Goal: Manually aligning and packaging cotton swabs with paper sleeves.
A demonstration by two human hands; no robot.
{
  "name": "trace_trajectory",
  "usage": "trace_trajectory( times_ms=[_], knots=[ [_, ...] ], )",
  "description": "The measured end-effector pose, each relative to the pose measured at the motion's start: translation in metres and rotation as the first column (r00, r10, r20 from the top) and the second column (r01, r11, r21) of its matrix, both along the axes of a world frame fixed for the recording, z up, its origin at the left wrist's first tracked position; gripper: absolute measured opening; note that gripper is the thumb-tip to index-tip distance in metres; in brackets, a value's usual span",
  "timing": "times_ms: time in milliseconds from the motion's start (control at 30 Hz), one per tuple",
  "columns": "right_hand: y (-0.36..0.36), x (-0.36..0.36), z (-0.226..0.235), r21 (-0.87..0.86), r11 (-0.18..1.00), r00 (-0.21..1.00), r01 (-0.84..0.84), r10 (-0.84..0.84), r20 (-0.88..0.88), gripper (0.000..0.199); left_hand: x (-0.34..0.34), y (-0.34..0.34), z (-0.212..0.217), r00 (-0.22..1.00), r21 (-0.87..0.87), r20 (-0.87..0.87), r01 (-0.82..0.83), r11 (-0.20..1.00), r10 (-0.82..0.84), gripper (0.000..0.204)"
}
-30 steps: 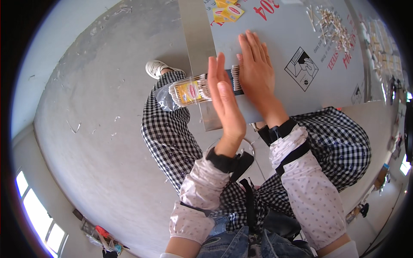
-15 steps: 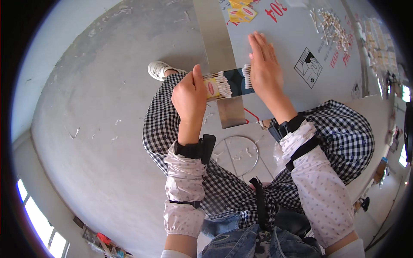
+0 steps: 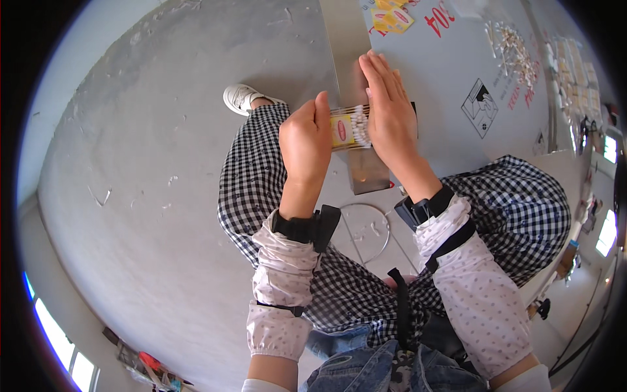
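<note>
Holding pack point(image 3: 341, 132) in closed left hand point(image 3: 305, 140) at edge of desk point(image 3: 444, 85), with swab tips point(image 3: 360, 126) facing open, straight-fingered right hand point(image 3: 395, 124) (contact unclear), presumably gripping one end for control and using palm as stop against slipping.

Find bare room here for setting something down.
Bare: grey tabletop between the right hand and loose white cotton swabs. Crowded: its left edge, where the left hand grips a yellow-labelled swab bundle; far side, flat yellow cards.
</note>
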State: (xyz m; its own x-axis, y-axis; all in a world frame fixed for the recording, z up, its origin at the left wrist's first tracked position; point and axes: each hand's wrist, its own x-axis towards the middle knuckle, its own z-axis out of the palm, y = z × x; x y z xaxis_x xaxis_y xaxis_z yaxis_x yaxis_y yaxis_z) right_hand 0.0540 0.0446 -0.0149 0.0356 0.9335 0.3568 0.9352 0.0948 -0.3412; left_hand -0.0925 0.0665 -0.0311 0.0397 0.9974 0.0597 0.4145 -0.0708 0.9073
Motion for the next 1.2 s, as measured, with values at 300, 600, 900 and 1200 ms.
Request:
trace_trajectory(
  times_ms=[300, 600, 900, 1200],
  knots=[
    [0.001, -0.01, 0.0, 0.035, 0.999, 0.998, 0.028, -0.025, -0.064, 0.05, 0.003, 0.001, 0.006, 0.997, -0.012, -0.083, -0.006, 1.0, 0.005, 0.042],
    [0.004, -0.046, 0.005, 0.106, 0.994, 0.857, 0.007, 0.048, -0.513, 0.036, -0.001, -0.003, 0.022, 0.988, -0.021, -0.136, 0.065, 0.998, -0.067, 0.038],
    [-0.028, -0.025, 0.023, -0.028, 0.951, -0.106, 0.307, 0.005, -0.994, 0.051, -0.044, -0.005, 0.061, 0.647, 0.133, -0.685, 0.562, 0.817, -0.333, 0.063],
    [-0.017, -0.099, 0.027, -0.177, 0.955, -0.411, 0.237, -0.067, -0.909, 0.058, -0.033, 0.005, 0.039, 0.687, 0.038, -0.634, 0.487, 0.872, -0.356, 0.023]
  ],
)
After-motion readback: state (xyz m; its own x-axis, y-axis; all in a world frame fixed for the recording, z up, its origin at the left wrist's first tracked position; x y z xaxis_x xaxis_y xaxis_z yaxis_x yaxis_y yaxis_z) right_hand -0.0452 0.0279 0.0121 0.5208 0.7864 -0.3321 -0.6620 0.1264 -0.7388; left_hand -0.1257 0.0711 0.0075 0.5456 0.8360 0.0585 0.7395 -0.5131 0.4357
